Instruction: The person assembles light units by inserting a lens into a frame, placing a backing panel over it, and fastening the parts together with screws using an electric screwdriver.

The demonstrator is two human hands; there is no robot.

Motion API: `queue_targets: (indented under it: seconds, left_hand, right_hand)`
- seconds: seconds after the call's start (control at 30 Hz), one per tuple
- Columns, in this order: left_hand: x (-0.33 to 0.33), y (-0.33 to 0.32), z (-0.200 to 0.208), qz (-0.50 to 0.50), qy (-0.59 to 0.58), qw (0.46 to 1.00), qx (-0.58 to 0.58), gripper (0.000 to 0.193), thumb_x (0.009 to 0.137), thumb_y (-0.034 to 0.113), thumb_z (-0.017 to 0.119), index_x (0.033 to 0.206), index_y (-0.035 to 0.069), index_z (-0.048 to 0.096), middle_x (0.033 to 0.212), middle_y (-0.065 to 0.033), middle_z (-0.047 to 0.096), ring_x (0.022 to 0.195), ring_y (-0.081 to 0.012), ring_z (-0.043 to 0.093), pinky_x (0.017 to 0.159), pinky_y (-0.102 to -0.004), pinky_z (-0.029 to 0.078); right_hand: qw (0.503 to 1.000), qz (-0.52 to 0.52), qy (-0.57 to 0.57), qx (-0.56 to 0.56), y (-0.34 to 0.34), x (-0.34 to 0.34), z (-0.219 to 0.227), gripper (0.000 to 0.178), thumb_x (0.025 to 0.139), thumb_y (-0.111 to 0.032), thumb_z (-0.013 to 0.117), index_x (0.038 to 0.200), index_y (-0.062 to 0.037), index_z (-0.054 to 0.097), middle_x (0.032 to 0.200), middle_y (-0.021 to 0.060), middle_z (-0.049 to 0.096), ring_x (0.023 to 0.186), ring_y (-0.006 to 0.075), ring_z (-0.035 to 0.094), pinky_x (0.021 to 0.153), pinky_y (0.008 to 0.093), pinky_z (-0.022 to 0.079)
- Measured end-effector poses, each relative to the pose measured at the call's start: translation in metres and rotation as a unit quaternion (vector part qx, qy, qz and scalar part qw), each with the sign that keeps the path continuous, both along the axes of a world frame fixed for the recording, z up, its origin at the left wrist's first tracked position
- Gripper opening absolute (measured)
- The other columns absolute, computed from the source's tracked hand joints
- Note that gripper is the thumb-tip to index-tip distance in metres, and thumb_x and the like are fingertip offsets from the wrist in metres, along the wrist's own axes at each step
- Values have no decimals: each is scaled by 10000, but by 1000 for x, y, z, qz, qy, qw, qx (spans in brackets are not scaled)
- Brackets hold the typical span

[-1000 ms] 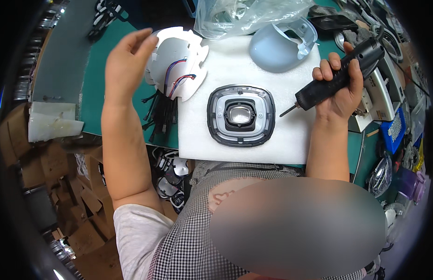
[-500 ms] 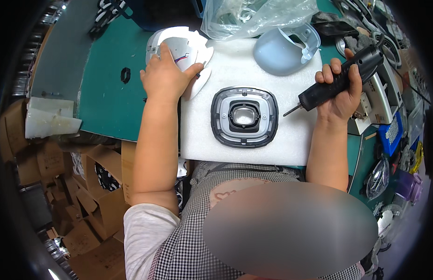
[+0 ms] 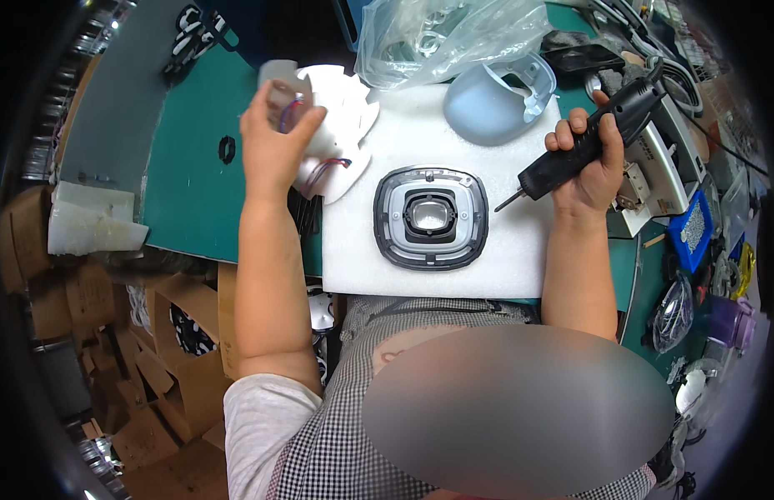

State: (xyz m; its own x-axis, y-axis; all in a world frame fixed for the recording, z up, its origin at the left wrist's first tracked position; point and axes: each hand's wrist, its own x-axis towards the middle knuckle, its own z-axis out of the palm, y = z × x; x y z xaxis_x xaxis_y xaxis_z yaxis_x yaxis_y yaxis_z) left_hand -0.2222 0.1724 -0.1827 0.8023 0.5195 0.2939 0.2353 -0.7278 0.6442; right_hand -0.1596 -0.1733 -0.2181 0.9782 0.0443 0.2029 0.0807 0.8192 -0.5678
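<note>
Pinched in my left hand (image 3: 268,150) is a light grey panel (image 3: 280,77) with red and blue wires; its outline is blurred. Just beneath and to its right lie several thin white curved pieces (image 3: 337,112), and more red and blue wires (image 3: 327,169) rest there. My right hand (image 3: 585,185) is wrapped around a black electric screwdriver (image 3: 566,167), its bit tilted down to the left. Left of that bit, a rounded-square black and grey housing (image 3: 389,223) lies flat on a white foam pad (image 3: 516,262), a clear window at its centre.
A pale blue curved shell (image 3: 478,108) sits on the pad's far edge. Behind it is a clear plastic bag (image 3: 453,42). At right stand a white device (image 3: 666,171) and a blue tray (image 3: 693,229). A black ring (image 3: 227,150) lies on the green mat (image 3: 187,183).
My left hand has lifted the grey panel off the white pieces, uncovering wires below. My right hand still holds the screwdriver, and the whole view has shifted slightly.
</note>
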Motion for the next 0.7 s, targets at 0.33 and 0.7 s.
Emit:
queue_targets:
  seconds: [0.33, 0.7]
  left_hand:
    - [-16, 14, 44, -84, -340, 936, -22, 747, 843, 154, 769, 1454, 67, 347, 1393, -106, 433, 1294, -225, 413, 1026, -380, 432]
    - [-65, 27, 91, -71, -517, 846, 109, 883, 909, 508, 616, 1484, -13, 193, 1516, -199, 285, 1387, -379, 342, 1050, -569, 433]
  right_hand:
    - [999, -32, 13, -41, 2, 2, 0, 639, 906, -606, 580, 1287, -102, 483, 804, 44, 517, 649, 161, 520, 616, 319, 473]
    - [998, -45, 27, -19, 5, -6, 0, 754, 863, -745, 493, 1271, -114, 432, 750, 68, 536, 579, 205, 558, 568, 373, 489]
